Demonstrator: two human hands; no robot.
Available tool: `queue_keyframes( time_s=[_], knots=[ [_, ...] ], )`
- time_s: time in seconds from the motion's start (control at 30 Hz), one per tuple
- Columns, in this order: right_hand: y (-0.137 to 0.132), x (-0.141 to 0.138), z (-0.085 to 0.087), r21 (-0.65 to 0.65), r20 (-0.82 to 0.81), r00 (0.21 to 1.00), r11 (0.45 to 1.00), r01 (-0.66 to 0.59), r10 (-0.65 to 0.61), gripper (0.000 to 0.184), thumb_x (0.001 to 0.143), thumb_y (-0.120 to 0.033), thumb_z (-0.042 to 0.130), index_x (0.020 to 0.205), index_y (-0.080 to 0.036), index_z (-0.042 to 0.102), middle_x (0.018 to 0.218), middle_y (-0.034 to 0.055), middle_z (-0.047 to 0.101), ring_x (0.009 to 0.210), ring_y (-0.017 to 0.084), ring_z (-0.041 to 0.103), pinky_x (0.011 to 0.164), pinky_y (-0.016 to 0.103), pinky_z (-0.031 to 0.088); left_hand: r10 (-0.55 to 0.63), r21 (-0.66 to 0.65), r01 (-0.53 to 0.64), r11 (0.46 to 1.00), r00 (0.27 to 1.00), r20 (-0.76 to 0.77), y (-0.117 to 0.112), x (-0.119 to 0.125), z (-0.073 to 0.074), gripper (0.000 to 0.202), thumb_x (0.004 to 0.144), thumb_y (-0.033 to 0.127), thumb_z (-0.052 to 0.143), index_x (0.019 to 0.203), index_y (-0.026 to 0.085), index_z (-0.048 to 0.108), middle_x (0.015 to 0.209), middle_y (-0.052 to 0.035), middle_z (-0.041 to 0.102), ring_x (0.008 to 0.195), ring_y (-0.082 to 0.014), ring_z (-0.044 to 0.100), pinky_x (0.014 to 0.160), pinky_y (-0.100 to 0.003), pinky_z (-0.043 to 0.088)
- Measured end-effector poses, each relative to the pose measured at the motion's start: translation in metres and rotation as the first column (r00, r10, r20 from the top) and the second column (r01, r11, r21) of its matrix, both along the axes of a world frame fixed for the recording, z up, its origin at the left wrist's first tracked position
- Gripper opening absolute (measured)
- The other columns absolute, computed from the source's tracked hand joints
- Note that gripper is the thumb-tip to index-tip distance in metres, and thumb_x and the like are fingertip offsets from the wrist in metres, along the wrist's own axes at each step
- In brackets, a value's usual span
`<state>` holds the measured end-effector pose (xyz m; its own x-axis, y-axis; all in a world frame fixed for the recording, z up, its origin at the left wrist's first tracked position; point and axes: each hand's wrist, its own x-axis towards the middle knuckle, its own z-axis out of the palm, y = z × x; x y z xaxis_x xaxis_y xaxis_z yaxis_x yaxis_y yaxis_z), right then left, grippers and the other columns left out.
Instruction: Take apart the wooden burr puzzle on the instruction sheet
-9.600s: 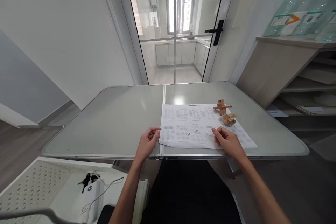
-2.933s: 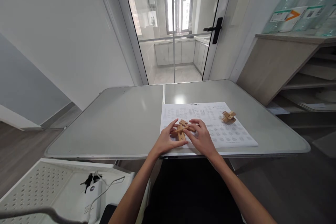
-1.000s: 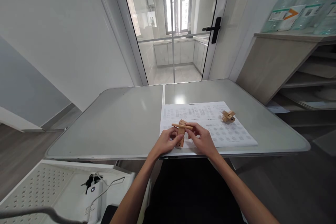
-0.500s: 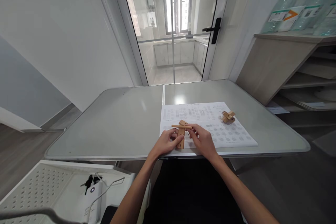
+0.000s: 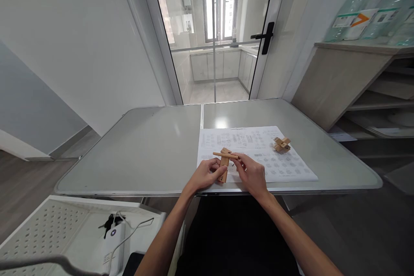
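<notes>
The block [image 5: 224, 164] is gripped in the left hand [image 5: 205, 173]; the fingers are bent narrowly around it and the thumb is laid along its near part. It is made of smooth, light brown wood with flat faces and straight edges, and a dark mark is borne on its near end. A slanted wooden face is seen at the far end of the block; whether it belongs to the same piece cannot be told.

The stick [image 5: 223, 155] is pinched at its right end by the right hand [image 5: 252, 175], with thumb and fingers narrowed onto it. The stick is slender and straight, of similar wood, and is held crosswise over the block, ahead of the left hand. Whether the two are touching cannot be told.

The sheet [image 5: 278, 168], of thin white paper printed with rows of small grey figures, is spread beneath both hands. Ahead and to the right of the right hand, well apart from it, the cluster [image 5: 282, 145] is placed on the sheet; it is built of crossed, angular wooden pieces. The table [image 5: 145, 151] is finished in smooth grey with rounded corners. To the left of the left hand and lower, the basket [image 5: 48, 224] is formed with a white perforated wall.
</notes>
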<state>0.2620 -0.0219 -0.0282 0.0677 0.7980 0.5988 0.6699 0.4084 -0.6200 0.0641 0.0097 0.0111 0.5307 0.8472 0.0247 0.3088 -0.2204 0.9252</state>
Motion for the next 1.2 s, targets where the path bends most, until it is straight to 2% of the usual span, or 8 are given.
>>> queue_keyframes(
  time_s=[0.13,0.37,0.5,0.6,0.7,0.87,1.0,1.2],
  knots=[
    [0.002,-0.001,-0.004,0.027,0.011,0.999,0.999,0.039,-0.040,0.030,0.107,-0.040,0.048,0.115,-0.024,0.072,0.105,0.0052,0.081,0.076,0.021,0.076,0.067,0.031,0.052,0.016,-0.018,-0.016,1.000,1.000,0.005,0.000,0.000,0.001,0.045,0.091,0.059,0.063,0.079,0.016,0.061,0.063,0.0005,0.060,0.061,-0.0143,0.057,0.059,-0.025,0.047],
    [0.001,-0.005,-0.006,0.055,0.058,0.993,0.994,0.095,-0.099,0.032,0.107,-0.040,0.048,0.116,-0.024,0.074,0.104,0.0079,0.081,0.076,0.025,0.075,0.069,0.033,0.050,-0.005,-0.077,0.009,0.997,0.998,0.056,0.002,-0.001,-0.006,0.045,0.092,0.061,0.062,0.086,0.017,0.060,0.066,0.0008,0.062,0.061,-0.0146,0.060,0.060,-0.025,0.049],
    [0.005,0.000,0.006,0.035,0.053,0.987,0.988,0.153,-0.154,0.035,0.107,-0.043,0.046,0.111,-0.022,0.075,0.091,0.0071,0.080,0.069,0.023,0.072,0.065,0.031,0.047,-0.017,0.004,0.017,1.000,1.000,0.001,0.000,-0.002,-0.005,0.042,0.093,0.058,0.061,0.080,0.018,0.056,0.061,0.0038,0.055,0.058,-0.0117,0.051,0.059,-0.023,0.040],
    [0.014,0.015,0.020,-0.012,-0.060,0.964,0.966,0.259,-0.259,0.040,0.105,-0.051,0.047,0.099,-0.021,0.074,0.076,0.0047,0.076,0.059,0.020,0.066,0.062,0.030,0.045,-0.021,0.046,0.023,0.999,0.999,-0.046,-0.001,-0.003,-0.004,0.043,0.093,0.057,0.061,0.076,0.018,0.052,0.059,0.0052,0.053,0.057,-0.0110,0.046,0.059,-0.023,0.036],
    [0.021,0.035,0.027,-0.081,-0.152,0.963,0.974,0.213,-0.223,0.043,0.103,-0.055,0.048,0.093,-0.021,0.072,0.084,0.0060,0.078,0.063,0.020,0.067,0.065,0.030,0.048,0.038,0.060,-0.034,0.998,0.998,-0.054,-0.001,-0.003,-0.003,0.042,0.094,0.058,0.059,0.079,0.019,0.053,0.060,0.0054,0.053,0.058,-0.0114,0.045,0.060,-0.024,0.037],
    [0.023,0.054,0.012,-0.169,-0.142,0.965,0.966,0.197,-0.221,0.044,0.098,-0.059,0.055,0.089,-0.020,0.073,0.085,0.0078,0.078,0.066,0.023,0.068,0.067,0.032,0.048,0.063,0.063,-0.063,0.996,0.998,-0.006,-0.001,-0.001,-0.001,0.041,0.099,0.058,0.052,0.087,0.019,0.056,0.067,0.0021,0.058,0.063,-0.0132,0.050,0.062,-0.024,0.041],
    [0.020,0.053,-0.002,-0.248,-0.142,0.958,0.946,0.210,-0.250,0.042,0.097,-0.057,0.055,0.089,-0.020,0.073,0.086,0.0080,0.079,0.072,0.025,0.070,0.072,0.033,0.046,0.049,0.076,-0.052,0.996,0.998,0.044,-0.003,0.002,0.002,0.038,0.102,0.055,0.048,0.094,0.019,0.058,0.075,-0.0004,0.063,0.070,-0.0149,0.056,0.070,-0.027,0.046],
    [0.022,0.051,-0.009,-0.365,-0.134,0.956,0.910,0.199,-0.262,0.038,0.094,-0.053,0.054,0.088,-0.021,0.073,0.086,0.0073,0.079,0.078,0.026,0.070,0.076,0.033,0.045,0.062,0.103,-0.066,0.992,0.997,0.038,-0.003,0.003,0.001,0.038,0.104,0.053,0.044,0.113,0.020,0.061,0.075,0.0002,0.066,0.068,-0.0154,0.055,0.074,-0.029,0.045]
  ],
)
